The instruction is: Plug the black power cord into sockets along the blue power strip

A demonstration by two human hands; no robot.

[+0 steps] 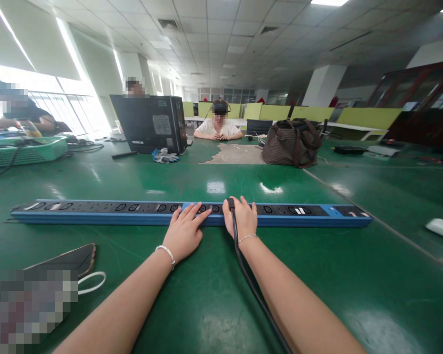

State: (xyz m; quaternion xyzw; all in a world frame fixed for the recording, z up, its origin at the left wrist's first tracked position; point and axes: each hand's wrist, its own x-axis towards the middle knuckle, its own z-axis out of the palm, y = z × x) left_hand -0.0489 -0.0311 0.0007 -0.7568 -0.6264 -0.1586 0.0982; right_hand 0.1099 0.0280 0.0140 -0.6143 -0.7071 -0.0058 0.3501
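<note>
Left fingers point(203, 217) wide atop power strip point(214, 221)

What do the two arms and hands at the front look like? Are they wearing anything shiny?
The arms show no sleeves, and there are no gloves. The left hand has a silvery bangle at its wrist; the right hand has a thinner silvery bracelet.

One power strip point(216, 221), one held cord point(238, 248), two bracelets point(167, 251), one bag point(288, 143), one basket point(40, 152).
</note>
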